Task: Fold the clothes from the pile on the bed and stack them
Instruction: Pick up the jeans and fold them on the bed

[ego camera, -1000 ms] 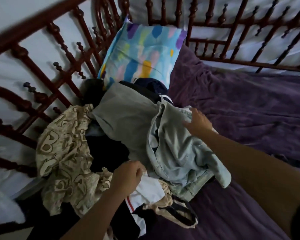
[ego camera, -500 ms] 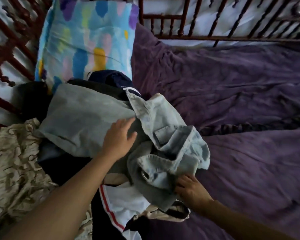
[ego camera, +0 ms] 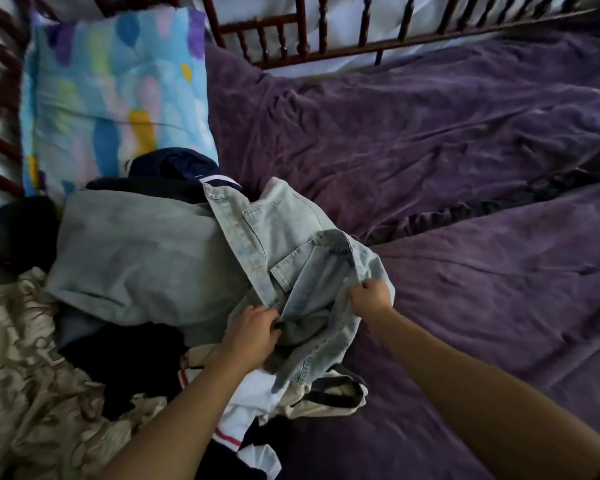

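A heap of clothes lies on the left half of the bed. On top is a pale blue denim shirt (ego camera: 291, 233) with a chest pocket, partly draped over a grey garment (ego camera: 142, 251). My left hand (ego camera: 253, 332) grips the shirt's button edge near its lower end. My right hand (ego camera: 369, 296) pinches a fold of the same shirt by the collar. Under them lie a white garment with a red stripe (ego camera: 246, 420), dark clothes (ego camera: 129, 355) and a navy piece (ego camera: 177, 166).
A beige patterned cloth (ego camera: 32, 375) spreads at the lower left. A bright blue pillow (ego camera: 115, 98) leans against the dark wooden bed rail (ego camera: 312, 53). A purple blanket (ego camera: 465, 188) covers the right half of the bed.
My left hand left the grey garment and took hold of the denim shirt's edge. My right hand moved up from the shirt's lower hem to its collar area. The view shifted slightly right.
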The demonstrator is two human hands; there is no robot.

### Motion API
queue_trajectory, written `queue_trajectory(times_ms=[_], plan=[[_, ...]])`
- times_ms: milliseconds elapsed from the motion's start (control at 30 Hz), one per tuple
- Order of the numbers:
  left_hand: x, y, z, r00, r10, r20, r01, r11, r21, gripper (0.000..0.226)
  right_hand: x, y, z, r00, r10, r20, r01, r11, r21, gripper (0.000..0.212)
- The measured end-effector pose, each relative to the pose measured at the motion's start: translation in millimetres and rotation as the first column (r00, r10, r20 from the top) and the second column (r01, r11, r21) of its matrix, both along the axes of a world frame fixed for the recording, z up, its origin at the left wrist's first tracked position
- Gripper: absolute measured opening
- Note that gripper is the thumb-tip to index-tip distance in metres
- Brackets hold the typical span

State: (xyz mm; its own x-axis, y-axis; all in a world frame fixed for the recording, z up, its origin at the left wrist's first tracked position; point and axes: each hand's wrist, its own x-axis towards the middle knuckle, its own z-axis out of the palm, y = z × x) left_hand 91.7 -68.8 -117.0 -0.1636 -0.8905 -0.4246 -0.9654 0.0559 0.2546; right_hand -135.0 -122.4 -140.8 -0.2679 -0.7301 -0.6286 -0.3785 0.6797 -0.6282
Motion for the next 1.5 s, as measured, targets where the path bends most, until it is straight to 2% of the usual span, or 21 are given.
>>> queue_trajectory(times_ms=[100, 267, 433, 500, 567, 633, 700, 733, 800, 867, 933, 1033, 1133, 1167, 1233, 1300, 1367, 1400, 1433, 1467, 1500], plan=[[-5.0, -2.3, 23.9, 0.999, 0.043, 0.008, -0.043, 0.999, 0.010, 0.023, -23.0, 7.0, 36.1, 0.965, -0.132, 0.228, 0.137, 0.991, -0.006, 0.016], [-39.9, -39.8, 81.6, 0.988, 0.089, -0.128, -0.110, 0.980, -0.168, 0.065, -89.4, 10.7, 125.8, 0.868, 0.167, 0.467, -0.159, 0.986, -0.056, 0.043], [-122.6, -77.7, 150.3, 0.959, -0.147, -0.241, 0.092, 0.970, -0.225, 0.089, -152.0, 6.8, 211.7, 0.798, 0.308, 0.518, -0.298, 0.949, -0.106, 0.039], [-159.8, -81.8, 171.2, 0.927, -0.208, -0.311, 0.127, 0.957, -0.262, 0.078, -174.2, 6.2, 241.2, 0.777, 0.404, 0.482, -0.391, 0.911, -0.133, 0.048], [-189.6, -83.7, 190.0, 0.916, -0.282, -0.284, 0.186, 0.928, -0.322, 0.048, -195.2, 8.7, 264.9, 0.731, 0.504, 0.460, -0.491, 0.857, -0.157, 0.047], [-204.2, -84.5, 209.3, 0.904, -0.329, -0.272, 0.231, 0.913, -0.337, 0.024, -218.1, 11.7, 278.8, 0.722, 0.499, 0.479, -0.472, 0.862, -0.186, 0.035], [-200.0, -85.3, 230.2, 0.891, -0.280, -0.357, 0.175, 0.938, -0.299, 0.020, -244.2, 12.1, 282.7, 0.761, 0.442, 0.474, -0.378, 0.897, -0.230, 0.022], [-193.1, -84.5, 241.3, 0.887, -0.232, -0.398, 0.131, 0.955, -0.265, 0.024, -256.5, 13.0, 282.2, 0.802, 0.434, 0.410, -0.355, 0.899, -0.258, 0.011], [-179.6, -78.0, 261.0, 0.884, -0.156, -0.440, 0.076, 0.978, -0.194, 0.031, -277.6, 12.8, 273.8, 0.884, 0.448, 0.131, -0.400, 0.871, -0.284, 0.023], [-175.3, -64.0, 276.7, 0.875, -0.138, -0.465, 0.087, 0.988, -0.131, 0.036, -286.1, 14.2, 261.4, 0.885, 0.460, -0.068, -0.462, 0.855, -0.236, 0.027], [-175.7, -49.9, 286.6, 0.857, -0.121, -0.502, 0.088, 0.992, -0.088, 0.036, -281.1, 14.6, 246.6, 0.880, 0.458, -0.123, -0.474, 0.850, -0.231, 0.028], [-166.3, -33.9, 299.9, 0.811, -0.033, -0.584, -0.017, 0.997, -0.080, 0.020, -256.3, 14.0, 236.3, 0.948, 0.307, 0.083, -0.278, 0.927, -0.253, 0.021], [-141.3, -22.4, 318.3, 0.812, -0.007, -0.583, -0.103, 0.982, -0.155, 0.019, -233.0, 16.2, 251.5, 0.890, 0.266, 0.371, -0.166, 0.946, -0.280, 0.014], [-131.6, -18.6, 325.5, 0.816, -0.019, -0.578, -0.110, 0.976, -0.188, 0.017, -228.9, 17.7, 258.9, 0.877, 0.347, 0.333, -0.230, 0.911, -0.343, 0.014], [-113.9, -11.8, 341.0, 0.801, -0.039, -0.597, -0.137, 0.959, -0.247, 0.010, -224.7, 21.4, 274.3, 0.815, 0.576, -0.065, -0.541, 0.714, -0.444, 0.017], [-100.6, -7.6, 353.8, 0.759, -0.070, -0.647, -0.169, 0.939, -0.299, 0.006, -217.5, 26.1, 278.5, 0.564, 0.652, -0.508, -0.821, 0.507, -0.261, 0.018], [-93.5, -5.8, 362.5, 0.704, -0.093, -0.704, -0.186, 0.933, -0.309, 0.008, -204.3, 35.5, 271.8, 0.425, 0.670, -0.609, -0.875, 0.476, -0.087, 0.012], [-90.7, -4.3, 366.6, 0.686, -0.100, -0.721, -0.181, 0.936, -0.302, 0.009, -197.2, 40.4, 265.4, 0.459, 0.679, -0.573, -0.856, 0.511, -0.081, 0.013], [-87.4, -2.6, 369.2, 0.680, -0.108, -0.726, -0.166, 0.941, -0.295, 0.009, -190.5, 44.8, 260.5, 0.615, 0.654, -0.440, -0.771, 0.615, -0.163, 0.013], [-81.3, -2.2, 369.6, 0.689, -0.118, -0.715, -0.147, 0.943, -0.298, 0.009, -184.9, 46.9, 257.8, 0.806, 0.554, -0.207, -0.592, 0.764, -0.257, 0.014], [-71.6, -1.2, 370.0, 0.712, -0.126, -0.691, -0.130, 0.943, -0.306, 0.012, -179.1, 47.6, 257.4, 0.917, 0.395, 0.055, -0.367, 0.890, -0.272, 0.018]])
